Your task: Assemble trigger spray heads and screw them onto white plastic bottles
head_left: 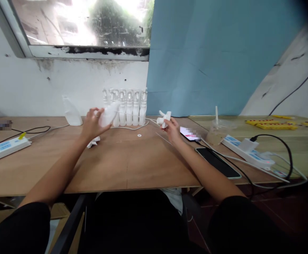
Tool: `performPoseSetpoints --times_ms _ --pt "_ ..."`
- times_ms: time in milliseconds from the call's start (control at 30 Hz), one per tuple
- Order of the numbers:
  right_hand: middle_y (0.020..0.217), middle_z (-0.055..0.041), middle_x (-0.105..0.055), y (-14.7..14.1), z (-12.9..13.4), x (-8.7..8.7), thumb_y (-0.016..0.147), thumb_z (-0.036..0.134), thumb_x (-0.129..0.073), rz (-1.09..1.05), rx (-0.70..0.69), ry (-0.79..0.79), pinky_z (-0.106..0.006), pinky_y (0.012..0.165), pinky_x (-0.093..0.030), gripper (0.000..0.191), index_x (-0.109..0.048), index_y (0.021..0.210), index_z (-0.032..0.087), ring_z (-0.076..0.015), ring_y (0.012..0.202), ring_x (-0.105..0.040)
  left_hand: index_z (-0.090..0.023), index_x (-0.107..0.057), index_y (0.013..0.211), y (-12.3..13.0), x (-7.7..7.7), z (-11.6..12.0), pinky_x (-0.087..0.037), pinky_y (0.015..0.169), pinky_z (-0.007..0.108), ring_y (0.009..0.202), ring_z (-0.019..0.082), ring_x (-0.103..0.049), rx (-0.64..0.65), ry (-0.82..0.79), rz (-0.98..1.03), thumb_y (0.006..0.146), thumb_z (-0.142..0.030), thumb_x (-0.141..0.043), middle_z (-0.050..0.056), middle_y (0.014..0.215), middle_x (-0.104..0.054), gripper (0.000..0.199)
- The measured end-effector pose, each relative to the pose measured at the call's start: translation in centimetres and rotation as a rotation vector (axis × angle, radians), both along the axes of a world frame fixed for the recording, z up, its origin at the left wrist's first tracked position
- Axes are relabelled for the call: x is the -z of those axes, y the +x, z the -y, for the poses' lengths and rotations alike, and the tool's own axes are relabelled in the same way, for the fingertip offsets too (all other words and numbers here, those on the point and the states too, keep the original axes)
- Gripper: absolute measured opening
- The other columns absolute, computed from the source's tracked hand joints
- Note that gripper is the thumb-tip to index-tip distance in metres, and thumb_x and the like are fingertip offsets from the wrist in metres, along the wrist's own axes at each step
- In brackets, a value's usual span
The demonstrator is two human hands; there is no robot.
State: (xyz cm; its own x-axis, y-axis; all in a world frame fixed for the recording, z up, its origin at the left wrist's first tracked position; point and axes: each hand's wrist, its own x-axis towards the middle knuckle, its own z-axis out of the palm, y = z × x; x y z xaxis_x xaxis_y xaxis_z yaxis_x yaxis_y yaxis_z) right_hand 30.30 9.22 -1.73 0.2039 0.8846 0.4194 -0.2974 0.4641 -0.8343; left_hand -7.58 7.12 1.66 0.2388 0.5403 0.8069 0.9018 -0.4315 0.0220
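My left hand [92, 124] is wrapped round a white plastic bottle [108, 114], which it holds tilted above the table. My right hand [173, 129] grips a white trigger spray head [164, 119] by its side, apart from the bottle. A thin pale tube [164, 138] shows just below that hand; whether it joins the spray head I cannot tell. Under my left hand, another white spray head [94, 142] lies on the table. Behind the hands, several white spray bottles [129, 109] stand upright in a row by the wall. One headless white bottle [72, 112] stands to the left.
A small white ring [139, 135] lies mid-table [143, 162]. On the right are a lit phone [189, 134], a dark phone [217, 162], a plastic cup with straw [217, 132], a power strip [249, 151] with cables, and yellow packets [275, 124]. Another power strip [5, 149] lies left.
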Motion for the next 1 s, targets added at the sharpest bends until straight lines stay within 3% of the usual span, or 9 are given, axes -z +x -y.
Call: performPoseSetpoints --times_ms 133,267,433,1000 --pt "0.058 0.0068 -0.053 3.1 -0.9 -0.7 0.065 0.032 -0.064 -0.099 0.129 0.054 -0.017 0.034 -0.029 0.022 -0.051 0.079 0.021 -0.0058 0.039 -0.043 -0.027 -0.039 0.141 3.3 1.4 1.8 -0.036 0.096 0.051 0.118 0.036 -0.045 0.036 -0.01 -0.223 0.078 -0.053 -0.064 0.016 0.136 -0.038 0.072" --pt "0.055 0.0092 -0.047 4.9 -1.4 -0.9 0.064 0.033 -0.062 -0.162 0.225 0.063 -0.016 0.033 -0.028 0.024 -0.044 0.075 0.022 -0.0049 0.036 -0.038 -0.029 -0.041 0.142 3.1 2.8 1.8 -0.031 0.095 0.054 0.116 0.038 -0.045 0.037 -0.054 -0.312 0.078 -0.057 -0.063 0.017 0.133 -0.041 0.074" --pt "0.055 0.0092 -0.047 5.5 -1.7 -0.8 0.064 0.033 -0.06 -0.182 0.293 0.061 -0.016 0.031 -0.027 0.023 -0.043 0.077 0.023 -0.0052 0.035 -0.038 -0.03 -0.04 0.143 2.7 3.2 1.6 -0.03 0.095 0.054 0.117 0.038 -0.043 0.034 -0.075 -0.311 0.078 -0.058 -0.062 0.016 0.132 -0.042 0.074" --pt "0.056 0.0087 -0.045 5.7 -1.8 -0.6 0.067 0.035 -0.061 -0.125 0.268 0.072 -0.017 0.031 -0.023 0.025 -0.04 0.074 0.023 -0.005 0.035 -0.036 -0.033 -0.039 0.143 2.7 3.5 1.4 -0.025 0.097 0.057 0.119 0.039 -0.039 0.042 -0.089 -0.29 0.076 -0.057 -0.064 0.015 0.134 -0.041 0.075"
